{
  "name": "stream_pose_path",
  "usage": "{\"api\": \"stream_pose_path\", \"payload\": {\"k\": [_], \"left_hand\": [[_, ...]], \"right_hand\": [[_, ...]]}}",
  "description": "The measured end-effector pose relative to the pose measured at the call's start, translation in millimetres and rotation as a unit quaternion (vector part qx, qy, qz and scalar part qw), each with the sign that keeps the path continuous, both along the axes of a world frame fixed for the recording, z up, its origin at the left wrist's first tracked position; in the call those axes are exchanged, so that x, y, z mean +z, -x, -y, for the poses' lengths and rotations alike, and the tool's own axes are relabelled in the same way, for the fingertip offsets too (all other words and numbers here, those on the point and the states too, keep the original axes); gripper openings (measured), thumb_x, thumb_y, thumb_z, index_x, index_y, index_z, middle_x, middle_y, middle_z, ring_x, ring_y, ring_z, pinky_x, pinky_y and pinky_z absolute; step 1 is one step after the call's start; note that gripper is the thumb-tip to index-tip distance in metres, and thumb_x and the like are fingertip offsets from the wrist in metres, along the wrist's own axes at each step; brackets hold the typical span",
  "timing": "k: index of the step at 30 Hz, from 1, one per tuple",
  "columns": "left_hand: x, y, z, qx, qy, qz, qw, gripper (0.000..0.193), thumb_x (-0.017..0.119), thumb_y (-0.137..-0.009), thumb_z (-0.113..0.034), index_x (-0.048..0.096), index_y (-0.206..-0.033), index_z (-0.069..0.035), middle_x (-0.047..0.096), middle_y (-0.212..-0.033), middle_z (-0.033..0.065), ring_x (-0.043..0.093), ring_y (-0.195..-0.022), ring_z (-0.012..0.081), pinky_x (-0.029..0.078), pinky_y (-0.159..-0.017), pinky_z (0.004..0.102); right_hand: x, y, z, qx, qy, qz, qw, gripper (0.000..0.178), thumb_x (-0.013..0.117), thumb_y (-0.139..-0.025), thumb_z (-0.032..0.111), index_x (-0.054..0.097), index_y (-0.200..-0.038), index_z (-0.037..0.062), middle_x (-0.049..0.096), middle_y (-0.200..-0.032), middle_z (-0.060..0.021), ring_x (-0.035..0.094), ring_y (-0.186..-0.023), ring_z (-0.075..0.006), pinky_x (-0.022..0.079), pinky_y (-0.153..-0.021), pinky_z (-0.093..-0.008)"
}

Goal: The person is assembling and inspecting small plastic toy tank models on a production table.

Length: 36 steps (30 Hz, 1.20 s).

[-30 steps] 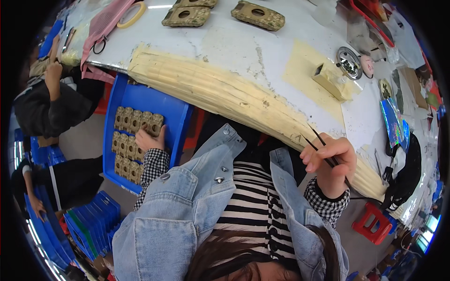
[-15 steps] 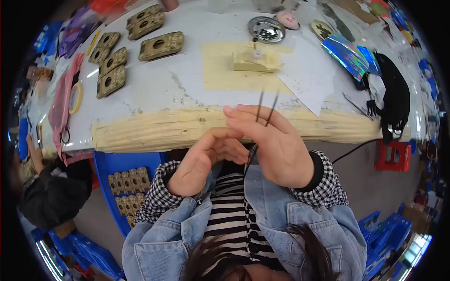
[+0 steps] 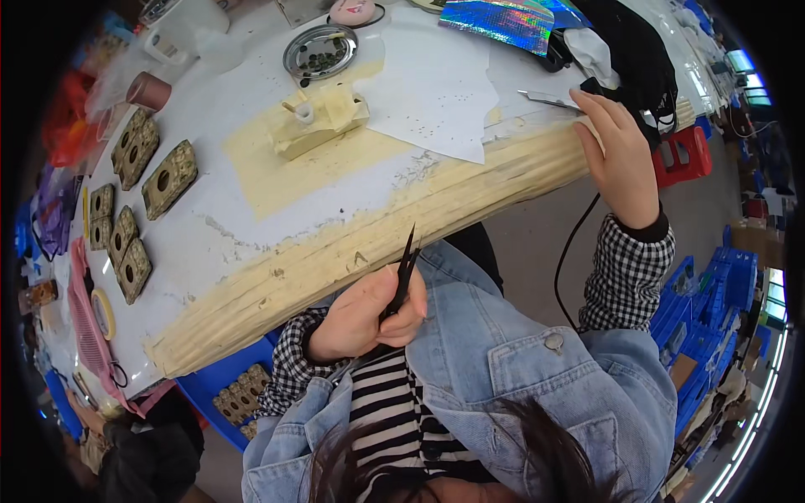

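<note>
My left hand (image 3: 369, 310) is closed around a pair of black tweezers (image 3: 404, 272), tips pointing up and away, just in front of the table edge. Far to the right, my right hand (image 3: 620, 163) reaches over the table edge with fingers stretched and thumb apart. Its fingertips are at the end of a slim silver tool (image 3: 547, 99), perhaps a craft knife; whether they touch it I cannot tell. On the table stands a small block wrapped in yellowish tape (image 3: 314, 130) with a small white piece on top. Behind it, a round metal dish (image 3: 293, 60) holds small dark pieces.
Several camouflage-patterned plates with round holes (image 3: 170, 180) lie at the left. White paper (image 3: 428, 105) with specks lies right of the block. A shiny holographic pouch (image 3: 499, 25) and black bag (image 3: 641, 50) are back right. Another person's dark sleeve (image 3: 151, 453) shows lower left.
The tweezers, between my two hands before, are now in my left hand alone. My right hand has moved away to the right, to the silver tool. The view has turned rightward.
</note>
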<state>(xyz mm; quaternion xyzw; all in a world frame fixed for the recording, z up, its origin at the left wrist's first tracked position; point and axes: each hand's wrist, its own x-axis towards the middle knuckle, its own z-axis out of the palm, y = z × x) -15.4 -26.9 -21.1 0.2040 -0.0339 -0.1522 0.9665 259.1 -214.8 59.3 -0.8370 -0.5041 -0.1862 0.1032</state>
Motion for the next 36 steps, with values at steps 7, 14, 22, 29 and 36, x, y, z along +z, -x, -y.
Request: {"api": "stream_pose_path", "payload": {"k": [7,14,22,29,36], "left_hand": [[4,-10,10,-0.059,0.037,-0.094,0.993,0.040,0.022,-0.100,-0.039,0.045,-0.089,-0.008,0.036,-0.063,-0.0001,0.023,-0.047,0.0057,0.020,-0.040,0.0197],[-3,-16,16,-0.052,0.129,-0.101,0.985,0.043,0.019,-0.100,-0.042,0.040,-0.082,-0.010,0.033,-0.060,-0.0018,0.022,-0.046,0.0053,0.018,-0.040,0.0194],[-10,-14,19,-0.007,0.162,-0.122,0.979,0.041,0.019,-0.101,-0.041,0.038,-0.079,-0.011,0.032,-0.059,-0.0026,0.021,-0.046,0.0056,0.017,-0.040,0.0197],[-3,-14,26,0.039,0.141,-0.149,0.978,0.040,0.022,-0.101,-0.040,0.040,-0.080,-0.011,0.030,-0.059,-0.0031,0.021,-0.046,0.0057,0.018,-0.041,0.0198],[-2,-14,28,0.052,0.127,-0.153,0.979,0.039,0.022,-0.101,-0.040,0.040,-0.081,-0.011,0.030,-0.059,-0.0031,0.021,-0.046,0.0058,0.019,-0.041,0.0200]], "right_hand": [[-12,-30,-14,0.077,0.120,0.096,0.985,0.032,0.057,-0.070,0.001,0.061,-0.102,0.0063,0.059,-0.089,-0.0045,0.058,-0.086,-0.0220,0.050,-0.071,-0.0317],[3,-45,-13,0.076,0.166,-0.038,0.983,0.018,0.057,-0.078,0.004,0.053,-0.095,0.0031,0.057,-0.090,-0.0110,0.057,-0.083,-0.0299,0.047,-0.072,-0.0364],[1,18,-18,0.077,-0.022,-0.080,0.994,0.029,0.052,-0.088,0.004,0.056,-0.116,0.0081,0.053,-0.081,-0.0108,0.053,-0.063,-0.0258,0.045,-0.057,-0.0308],[-17,94,-21,0.103,0.074,-0.182,0.975,0.055,0.060,-0.073,-0.004,0.058,-0.124,0.0168,0.037,-0.065,-0.0080,0.044,-0.053,-0.0206,0.041,-0.052,-0.0299],[-22,100,-26,0.135,0.042,-0.141,0.980,0.053,0.064,-0.072,0.001,0.061,-0.120,0.0204,0.039,-0.064,-0.0048,0.044,-0.053,-0.0184,0.041,-0.050,-0.0308]]}}
